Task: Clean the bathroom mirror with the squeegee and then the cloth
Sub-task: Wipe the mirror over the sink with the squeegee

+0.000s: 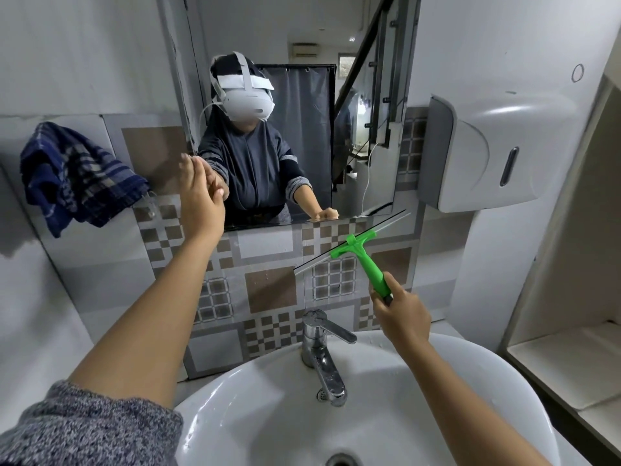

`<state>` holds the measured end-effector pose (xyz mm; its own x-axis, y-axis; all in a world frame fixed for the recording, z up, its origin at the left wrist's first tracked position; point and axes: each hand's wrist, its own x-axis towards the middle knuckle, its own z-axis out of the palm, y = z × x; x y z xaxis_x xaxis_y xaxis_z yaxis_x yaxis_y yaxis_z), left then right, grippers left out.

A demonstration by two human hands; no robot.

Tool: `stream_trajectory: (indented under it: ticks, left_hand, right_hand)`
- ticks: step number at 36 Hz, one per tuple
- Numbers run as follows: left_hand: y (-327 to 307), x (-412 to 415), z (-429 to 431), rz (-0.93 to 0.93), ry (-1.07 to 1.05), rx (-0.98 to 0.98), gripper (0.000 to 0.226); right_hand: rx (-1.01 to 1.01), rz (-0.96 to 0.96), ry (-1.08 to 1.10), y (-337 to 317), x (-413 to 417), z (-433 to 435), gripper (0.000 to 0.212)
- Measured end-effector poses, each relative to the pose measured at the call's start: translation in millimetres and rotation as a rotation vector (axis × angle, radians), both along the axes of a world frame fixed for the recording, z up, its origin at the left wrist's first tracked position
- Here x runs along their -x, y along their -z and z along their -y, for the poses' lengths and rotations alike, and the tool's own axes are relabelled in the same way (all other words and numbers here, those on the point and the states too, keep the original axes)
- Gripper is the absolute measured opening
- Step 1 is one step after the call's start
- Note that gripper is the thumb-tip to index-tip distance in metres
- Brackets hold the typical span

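Note:
The bathroom mirror point(302, 35) hangs on the wall above the sink and reflects a person wearing a headset. My right hand point(401, 316) grips the handle of a green squeegee point(364, 255). Its blade is tilted and lies against the tiled wall just below the mirror's lower right corner. My left hand point(201, 196) is raised with fingers apart at the mirror's lower left edge, holding nothing. A blue checked cloth point(72, 174) hangs on the wall to the left of the mirror, apart from both hands.
A white sink point(453, 381) with a chrome tap point(322, 351) sits below my arms. A white paper dispenser point(487, 153) is mounted right of the mirror. White shelves point(571, 358) stand at the far right.

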<state>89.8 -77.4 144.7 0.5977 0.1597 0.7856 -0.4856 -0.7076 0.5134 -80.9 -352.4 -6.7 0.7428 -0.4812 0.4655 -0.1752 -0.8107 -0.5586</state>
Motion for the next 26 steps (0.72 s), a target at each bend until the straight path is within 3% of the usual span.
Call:
stream_trajectory:
  ticks: [10, 16, 26]
  left_hand:
    - [12.4, 57.4, 44.2, 0.112, 0.373, -0.227, 0.041]
    - [21.7, 94.7, 71.6, -0.036, 0.682, -0.522, 0.038]
    - [6.4, 115.8, 46.0, 0.018, 0.588, -0.656, 0.045]
  right_hand:
    - [0.099, 0.051, -0.156, -23.0, 23.6, -10.1, 0.042]
    - [0.257, 0.071, -0.334, -63.0, 25.4, -6.1, 0.047]
    - [0.553, 0.054, -0.508, -131.9, 13.7, -4.7, 0.054]
